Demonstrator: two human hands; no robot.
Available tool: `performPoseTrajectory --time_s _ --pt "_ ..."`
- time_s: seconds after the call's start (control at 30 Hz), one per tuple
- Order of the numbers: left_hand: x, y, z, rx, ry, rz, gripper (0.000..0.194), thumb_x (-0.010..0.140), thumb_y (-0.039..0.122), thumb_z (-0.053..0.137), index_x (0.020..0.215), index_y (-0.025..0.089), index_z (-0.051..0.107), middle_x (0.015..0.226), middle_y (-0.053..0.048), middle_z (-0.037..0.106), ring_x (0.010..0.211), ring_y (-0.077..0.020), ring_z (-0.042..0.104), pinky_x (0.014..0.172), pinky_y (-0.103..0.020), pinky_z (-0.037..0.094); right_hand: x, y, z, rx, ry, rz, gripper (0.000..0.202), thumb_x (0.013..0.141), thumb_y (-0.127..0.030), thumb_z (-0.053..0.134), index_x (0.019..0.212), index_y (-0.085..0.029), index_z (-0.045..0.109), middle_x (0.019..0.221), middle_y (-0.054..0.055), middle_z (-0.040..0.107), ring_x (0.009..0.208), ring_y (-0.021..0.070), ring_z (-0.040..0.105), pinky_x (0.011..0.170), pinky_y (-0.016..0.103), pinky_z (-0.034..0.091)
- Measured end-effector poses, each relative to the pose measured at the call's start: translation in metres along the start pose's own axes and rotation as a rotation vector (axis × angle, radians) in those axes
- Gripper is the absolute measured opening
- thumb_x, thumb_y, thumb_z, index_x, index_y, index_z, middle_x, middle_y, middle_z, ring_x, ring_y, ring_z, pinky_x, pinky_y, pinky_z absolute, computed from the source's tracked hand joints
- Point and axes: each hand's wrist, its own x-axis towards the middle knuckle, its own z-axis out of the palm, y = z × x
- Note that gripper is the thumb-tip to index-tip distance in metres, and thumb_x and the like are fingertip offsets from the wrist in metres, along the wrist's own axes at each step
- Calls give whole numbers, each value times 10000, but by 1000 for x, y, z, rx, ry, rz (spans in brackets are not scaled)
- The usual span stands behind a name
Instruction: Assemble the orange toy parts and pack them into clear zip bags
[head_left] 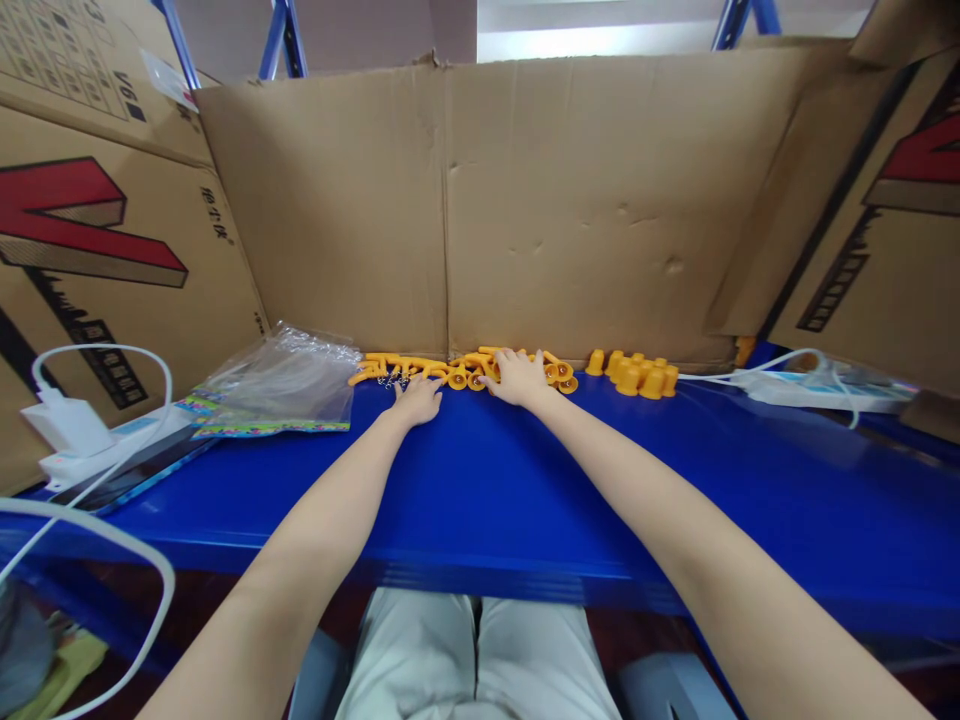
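Observation:
My left hand (420, 400) reaches to the back of the blue table, its fingers apart at the edge of several slim orange-yellow plastic pieces (401, 362). Small dark metal bits (391, 380) lie beside its thumb. Over a heap of orange-yellow pieces with round, cup-like ends (564, 374), my right hand (517, 377) rests with fingers spread, partly covering them. Whether either set of fingertips grips a piece is too small to make out. Farther right stands a group of orange-yellow bell-shaped cups (637, 376), apart from my hands.
Clear plastic bags (281, 385) lie in a stack at the left. A phone (135, 478), a white charger (67, 420) and a cable sit beyond them. Cardboard (585, 210) walls the back of the blue table (480, 490). A white power strip (825, 388) lies at the right.

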Motion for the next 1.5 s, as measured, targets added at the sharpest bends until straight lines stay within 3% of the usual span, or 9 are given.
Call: performPoseTrajectory --time_s 0.1,0.2,0.3,0.43,0.6,0.83,1.07,1.3,1.5 --pt "-1 3 -1 35 52 52 390 858 241 419 1197 237 612 1309 -130 565 1292 -329 417 1047 -664 224 -3 1 4 -7 95 -118 518 924 -435 424 1369 -172 445 1479 161 376 1329 337 355 1060 650 143" --pt "0 5 -2 99 78 92 355 851 202 409 1091 244 668 1202 -108 617 1218 -295 485 1065 -591 266 -4 -4 3 -42 110 -333 460 941 -329 401 1382 -204 437 1499 110 358 1351 298 331 1091 615 92" --pt "1 6 -2 143 86 111 377 830 154 396 1050 235 691 1139 -113 627 1170 -286 517 1059 -549 296 -1 -14 2 -78 47 -471 421 933 -246 389 1343 -220 484 1477 93 400 1288 288 414 1078 578 159" --pt "0 7 -2 176 123 114 389 803 128 405 1037 232 698 1108 -115 633 1132 -291 526 1064 -532 288 6 -28 2 -134 -20 -517 407 931 -194 365 1309 -181 515 1397 134 488 1152 295 524 1005 529 264" --pt "-1 6 -6 187 183 81 374 799 108 424 1023 236 695 1068 -90 650 1090 -272 541 1028 -449 354 15 -42 6 -198 -48 -469 362 936 -140 333 1196 -169 583 1206 137 621 1068 273 568 968 474 277" --pt "1 9 -11 91 241 6 340 805 43 438 990 156 700 1031 -120 634 1049 -246 569 950 -332 421 15 -52 13 -236 -13 -388 353 959 -140 304 1169 -124 588 1122 161 656 1042 264 571 905 423 292" --pt "0 1 -18 -30 411 -81 310 768 -7 427 936 158 628 1002 -104 603 975 -229 590 860 -324 454 12 -52 18 -205 -16 -263 369 951 -133 302 1145 -114 614 1134 179 646 1082 281 535 921 451 290" --pt "-1 0 -26 -185 544 -69 283 764 -16 398 864 180 575 966 -62 577 932 -191 584 847 -305 451 11 -51 21 -144 -70 -154 388 941 -129 290 1166 -151 605 1220 168 593 1125 279 507 987 504 273" --pt "-4 7 -33 -237 565 54 273 765 -3 409 870 167 595 938 -69 593 907 -190 578 846 -309 458 8 -45 16 -59 -56 -179 418 911 -109 322 1264 -166 539 1273 144 573 1197 271 465 1070 579 162"
